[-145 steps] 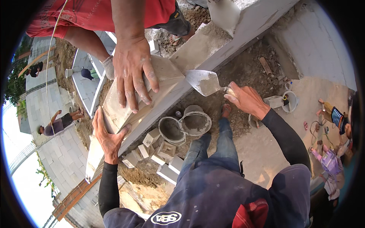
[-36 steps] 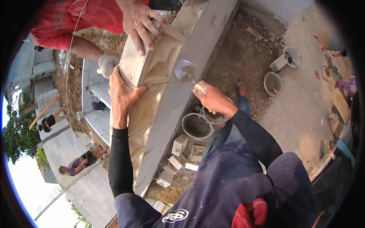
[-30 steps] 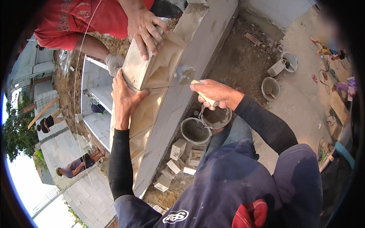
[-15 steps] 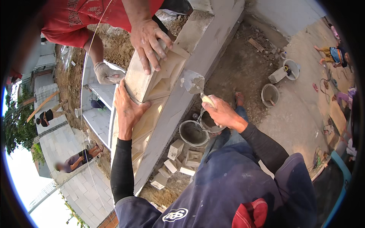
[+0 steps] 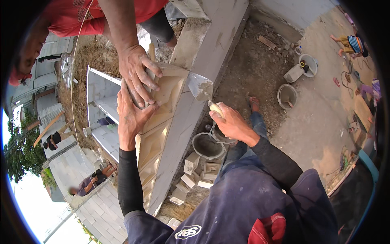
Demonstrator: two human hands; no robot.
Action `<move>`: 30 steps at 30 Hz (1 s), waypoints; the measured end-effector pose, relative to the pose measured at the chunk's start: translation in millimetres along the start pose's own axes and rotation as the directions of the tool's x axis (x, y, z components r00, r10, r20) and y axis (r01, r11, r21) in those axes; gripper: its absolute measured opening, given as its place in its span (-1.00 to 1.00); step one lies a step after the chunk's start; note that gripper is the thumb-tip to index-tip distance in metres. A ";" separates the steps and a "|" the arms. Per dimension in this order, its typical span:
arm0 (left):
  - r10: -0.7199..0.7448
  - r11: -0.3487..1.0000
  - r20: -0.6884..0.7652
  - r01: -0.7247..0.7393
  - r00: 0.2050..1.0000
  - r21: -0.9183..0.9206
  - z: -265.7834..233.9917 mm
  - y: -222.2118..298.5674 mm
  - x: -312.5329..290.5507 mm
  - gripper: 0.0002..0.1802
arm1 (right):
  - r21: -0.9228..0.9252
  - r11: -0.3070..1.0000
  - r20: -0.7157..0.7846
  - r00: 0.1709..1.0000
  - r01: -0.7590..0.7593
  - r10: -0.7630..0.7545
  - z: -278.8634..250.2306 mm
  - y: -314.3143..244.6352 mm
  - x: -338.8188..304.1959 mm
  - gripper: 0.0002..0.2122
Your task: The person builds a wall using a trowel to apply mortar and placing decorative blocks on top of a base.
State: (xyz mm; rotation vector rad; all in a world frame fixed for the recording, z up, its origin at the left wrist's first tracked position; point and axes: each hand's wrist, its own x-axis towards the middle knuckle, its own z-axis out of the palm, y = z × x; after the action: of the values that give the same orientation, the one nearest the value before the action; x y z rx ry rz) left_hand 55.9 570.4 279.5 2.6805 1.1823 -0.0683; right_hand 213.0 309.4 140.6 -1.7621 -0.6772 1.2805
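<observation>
My left hand [image 5: 135,112] is closed round the upper left side of a pale, moulded concrete block [image 5: 171,86], thumb on top. This block stands at the far end of a row of matching blocks [image 5: 152,140] along a grey wall ledge [image 5: 178,130]. A co-worker's hand [image 5: 140,75] presses on the same block, right against my fingers. In my right hand [image 5: 233,123] is the pale handle of a trowel [image 5: 199,86]. Its mortar-smeared metal blade lies at the block's right end, over the ledge; whether it touches the block I cannot tell.
Below the ledge are two mortar buckets [image 5: 208,145] near my legs and several loose blocks [image 5: 191,162]. Farther right stand another bucket [image 5: 287,96] and a white pail [image 5: 309,65]. A string [image 5: 75,53] runs down the left side. A co-worker in red [image 5: 81,20] leans over the wall.
The block, raised and tilted before, now sits lower in line with the row. The co-worker's gloved hand has gone from sight. My trowel has shifted slightly left, to the block's end.
</observation>
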 end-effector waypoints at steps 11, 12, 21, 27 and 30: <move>0.021 0.975 -0.017 -0.024 1.000 -0.221 0.5 13.0 5.6 0.08 | -0.126 0.989 0.062 0.996 0.077 -0.070 -28.7 -13.6 12.3 -0.66; 0.024 0.976 -0.026 -0.029 0.999 -0.214 0.4 13.9 5.9 0.10 | -0.186 0.980 0.107 0.993 0.063 -0.043 -44.3 -22.5 14.1 -0.66; -0.016 0.973 0.023 0.021 1.000 -0.231 -7.8 19.3 6.5 0.09 | -0.096 0.993 0.434 0.896 -0.062 0.098 -106.6 -40.9 56.7 -0.68; -0.041 0.974 0.069 0.056 0.997 -0.219 -8.9 21.1 7.8 0.08 | -0.198 0.979 0.332 0.943 0.041 0.028 -92.2 -31.2 46.6 -0.66; -0.042 0.975 0.051 0.052 0.998 -0.216 -4.7 18.0 6.5 0.08 | -0.389 0.912 0.320 0.947 0.129 0.002 -95.8 -38.1 43.0 -0.67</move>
State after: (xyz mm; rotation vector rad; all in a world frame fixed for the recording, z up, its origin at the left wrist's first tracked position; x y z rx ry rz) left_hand 73.3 564.3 286.4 2.4487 1.1663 -0.0074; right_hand 319.4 333.6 164.8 -1.8528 -1.2524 1.4690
